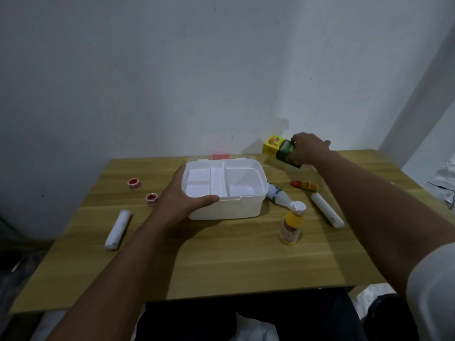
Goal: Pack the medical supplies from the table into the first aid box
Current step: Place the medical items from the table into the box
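A white first aid box (246, 207) stands open in the middle of the wooden table (221, 257), its divided tray empty. My left hand (183, 195) grips the box's front left corner, thumb along the rim. My right hand (307, 147) holds a yellow and green carton (277, 146) tilted above the table's far right, beyond the box. Two red tape rolls (134, 183) (151, 199) and a white bandage roll (118, 229) lie left of the box. To its right are a lying white bottle (277, 194), an upright yellow bottle (291, 223), a second white roll (327, 213) and a small orange tube (305, 185).
The box's lid (220, 157) with a red patch lies folded back behind it, close to the white wall (172, 70). My lap is under the table's near edge. White bedding (443, 178) shows at the far right.
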